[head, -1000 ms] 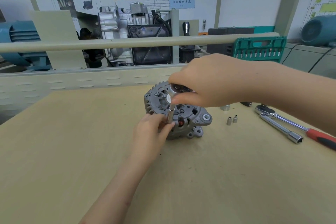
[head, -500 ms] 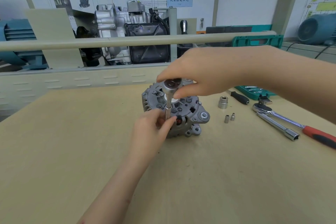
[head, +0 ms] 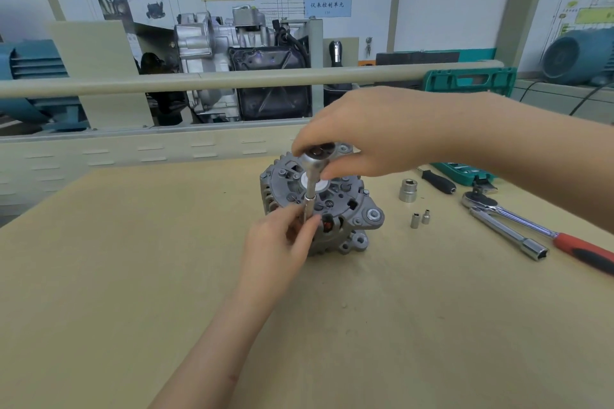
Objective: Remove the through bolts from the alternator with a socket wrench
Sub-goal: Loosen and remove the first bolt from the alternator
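A person works a socket wrench [head: 314,173] on an alternator [head: 335,206] that lies on its side in the middle of a tan workbench [head: 133,276], rear housing facing up. The right hand [head: 372,133] has its fingers curled over the ratchet head and pinches it from above, while the left hand [head: 282,239] pinches the lower end of the extension bar between thumb and fingertips, keeping the socket seated on a through bolt near the front edge of the housing; the bolt itself is hidden behind the fingers. Compared with a second ago, the ratchet head sits visibly higher above the housing and more of the bright extension shaft shows between the two hands, while the left hand has stayed at the base of the shaft. That rise suggests the bolt is backing out of its thread, or the tool is lifting with it, so this bolt appears close to free; how many bolts remain cannot be told. To the right of the alternator lie a large loose socket [head: 408,190], two small sockets [head: 419,218], a black-handled driver [head: 438,181], a red-handled ratchet [head: 545,232] crossed over a plain socket bar, and a green tool case [head: 465,173], all in the same places as before.
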Tool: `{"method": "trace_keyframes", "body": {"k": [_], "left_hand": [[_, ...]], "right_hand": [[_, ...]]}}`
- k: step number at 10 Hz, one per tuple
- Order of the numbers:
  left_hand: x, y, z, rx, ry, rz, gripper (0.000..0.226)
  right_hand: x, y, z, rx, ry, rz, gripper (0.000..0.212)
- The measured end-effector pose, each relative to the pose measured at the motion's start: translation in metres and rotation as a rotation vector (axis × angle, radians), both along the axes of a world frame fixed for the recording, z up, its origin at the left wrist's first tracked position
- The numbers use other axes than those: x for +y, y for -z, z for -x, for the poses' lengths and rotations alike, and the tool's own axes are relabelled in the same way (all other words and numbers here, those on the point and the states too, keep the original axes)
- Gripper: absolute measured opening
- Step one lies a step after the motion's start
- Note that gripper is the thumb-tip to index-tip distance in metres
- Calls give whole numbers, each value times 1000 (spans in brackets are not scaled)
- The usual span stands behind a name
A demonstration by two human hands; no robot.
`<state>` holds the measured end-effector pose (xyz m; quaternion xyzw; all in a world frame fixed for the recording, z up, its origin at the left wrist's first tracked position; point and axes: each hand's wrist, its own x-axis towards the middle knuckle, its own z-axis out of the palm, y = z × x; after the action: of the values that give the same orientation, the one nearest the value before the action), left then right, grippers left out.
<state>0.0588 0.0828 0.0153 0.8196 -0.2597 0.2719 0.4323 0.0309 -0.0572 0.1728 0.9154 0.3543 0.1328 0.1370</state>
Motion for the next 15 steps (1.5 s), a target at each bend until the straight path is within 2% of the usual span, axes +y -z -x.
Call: {"method": "trace_keyframes", "body": {"k": [1, 3, 4, 5, 6, 7, 8, 9, 10, 13, 14, 15], "left_hand": [[0, 1, 0, -7, 3, 31, 16], [-1, 6, -1, 17, 24, 150, 13], [-3, 5, -2, 16, 31, 151, 14], [-3, 5, -3, 10, 12, 138, 18], [-5, 6, -4, 51, -12, 158, 25], [-7, 7, -4, 59, -24, 168, 33], [-5, 7, -3, 92, 15, 183, 24], [-4, 6, -2, 36, 26, 97, 19], [-3, 5, -3, -3, 11, 66, 16], [-5, 7, -6, 22, -19, 121, 24], [-2, 7, -5, -31, 11, 39, 16], [-2, 8, -7, -35, -16, 36, 24]], "right_hand": [[5, 6, 2, -58, -61, -59, 42], [15, 30, 7, -271, -41, -88, 46], [17, 24, 7, -176, -7, -46, 41], [11, 11, 9, 8, -8, -44, 28], [3, 12, 7, -58, 41, -103, 20], [3, 19, 1, -85, 10, -37, 21], [1, 21, -5, -125, -1, -37, 20], [-2, 21, -10, -102, -20, -58, 34], [0, 19, -13, -57, -35, -24, 22], [-2, 20, -9, -109, -28, 23, 21], [0, 17, -10, -123, -15, 4, 31], [2, 15, -10, -81, -27, 29, 23]]}}
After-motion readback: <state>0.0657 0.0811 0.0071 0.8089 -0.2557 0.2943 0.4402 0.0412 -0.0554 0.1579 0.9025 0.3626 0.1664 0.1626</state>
